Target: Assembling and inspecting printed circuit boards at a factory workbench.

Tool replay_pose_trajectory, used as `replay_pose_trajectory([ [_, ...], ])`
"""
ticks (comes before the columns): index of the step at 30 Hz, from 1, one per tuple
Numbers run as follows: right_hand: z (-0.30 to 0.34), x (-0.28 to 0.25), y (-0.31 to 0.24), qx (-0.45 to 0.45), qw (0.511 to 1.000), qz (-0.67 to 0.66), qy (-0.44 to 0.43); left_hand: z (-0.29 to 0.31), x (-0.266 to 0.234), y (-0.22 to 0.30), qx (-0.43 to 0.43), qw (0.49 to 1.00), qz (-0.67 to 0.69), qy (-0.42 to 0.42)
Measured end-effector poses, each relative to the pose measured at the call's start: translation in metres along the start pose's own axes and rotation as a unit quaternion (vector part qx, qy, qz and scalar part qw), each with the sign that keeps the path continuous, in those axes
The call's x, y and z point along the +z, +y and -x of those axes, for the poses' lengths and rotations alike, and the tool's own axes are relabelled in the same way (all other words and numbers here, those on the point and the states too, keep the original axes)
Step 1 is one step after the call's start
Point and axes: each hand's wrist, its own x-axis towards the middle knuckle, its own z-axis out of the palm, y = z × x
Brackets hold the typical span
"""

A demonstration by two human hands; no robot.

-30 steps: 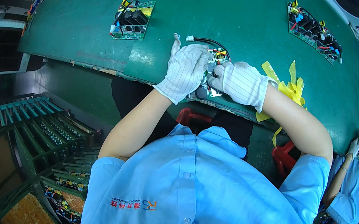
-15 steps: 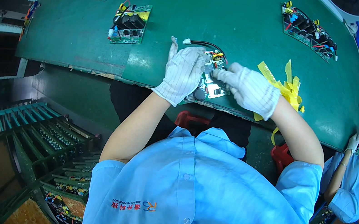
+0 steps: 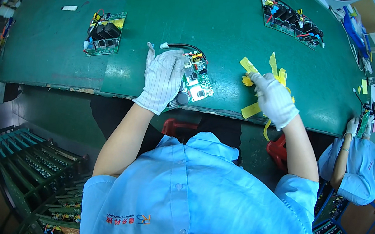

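My left hand (image 3: 161,80), in a white striped glove, lies over the left side of a green circuit board (image 3: 204,82) near the table's front edge. One finger sticks out away from the board; the others are closed along its side, their tips partly hidden. A black cable (image 3: 183,46) with a white plug curves around the board's far end. To the right, my gloved right hand (image 3: 274,98) is at a bunch of yellow tape strips (image 3: 250,110), its fingers bent and closed on the tape. The hand covers part of the bunch.
Another board with black capacitors (image 3: 105,33) lies at left on the green table (image 3: 179,5), a longer populated board (image 3: 291,24) at far right. A small white part (image 3: 69,8) lies far left. A co-worker's gloved hand (image 3: 352,126) is at right. Green racks (image 3: 28,157) stand lower left.
My right hand has left the circuit board and moved right onto the yellow tape strips. The left hand stays at the board. The whole view has shifted, so things sit further left.
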Motion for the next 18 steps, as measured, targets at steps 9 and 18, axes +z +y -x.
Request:
replay_pose_trajectory([
  [9,0.003,-0.034,-0.005,0.124,0.983,-0.116,-0.070,-0.015,-0.054,-0.001,-0.225,0.936,0.269,0.030],
  [18,-0.029,0.014,-0.101,-0.159,0.982,-0.072,-0.070,-0.031,-0.131,-0.143,-0.250,0.951,-0.165,0.078],
])
